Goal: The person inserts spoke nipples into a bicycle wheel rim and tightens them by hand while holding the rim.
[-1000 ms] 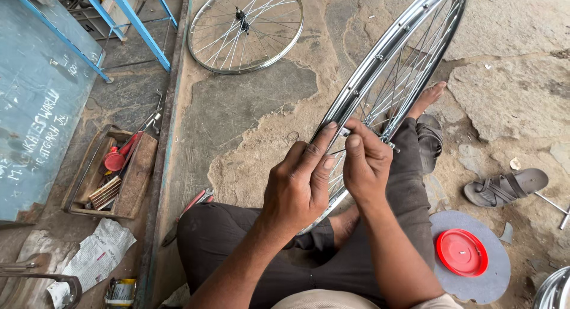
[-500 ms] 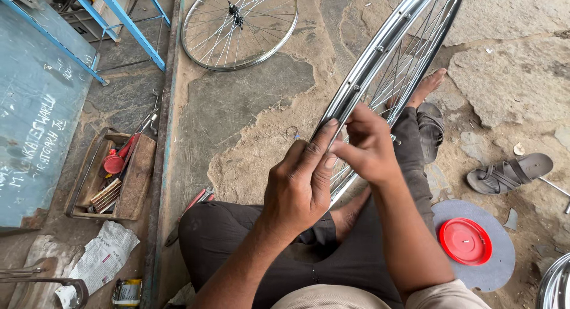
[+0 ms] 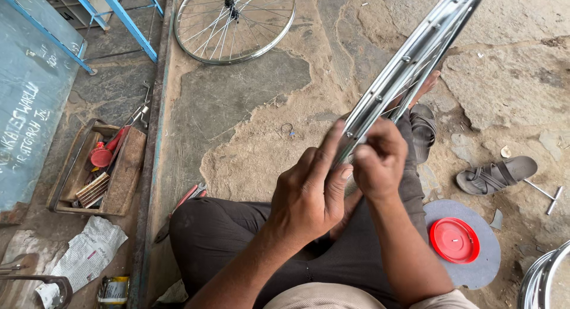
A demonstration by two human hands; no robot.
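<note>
A shiny metal bicycle wheel rim stands on edge in front of me, running from the top right down to my lap. My left hand grips its lower part, thumb pressed on the outer face. My right hand is closed against the rim's inner side, fingers pinched around something small that I cannot make out. Spokes show behind the rim. My legs in dark trousers are folded under it.
A spoked wheel lies flat at the top. A wooden tool tray with a red item sits left, by a blue frame. A red lid on a grey disc lies right, near a sandal and a T-shaped tool.
The rim has turned more edge-on and swung up to the right. My right hand has closed tighter on its inner side; my left hand kept its grip.
</note>
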